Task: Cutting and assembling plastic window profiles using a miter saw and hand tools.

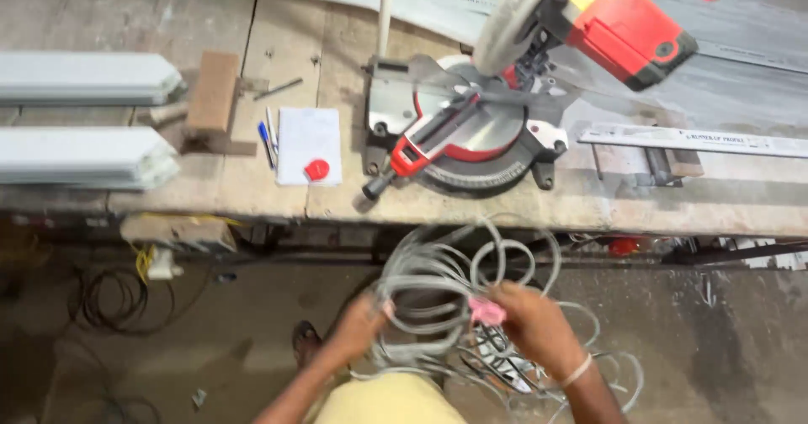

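Left hand [360, 323] and right hand [532, 323], fingers clenched, grasp a blurred grey wire coil [438, 277]; a small pink item [486, 311] is indistinct. Forearms cut off.

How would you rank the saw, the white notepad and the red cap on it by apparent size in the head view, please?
1. Saw
2. White notepad
3. Red cap

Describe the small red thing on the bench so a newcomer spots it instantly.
Start at the red mitre saw on the wooden workbench. Just left lies a white notepad; the red round object sits on its lower edge, unlike the pens beside it.
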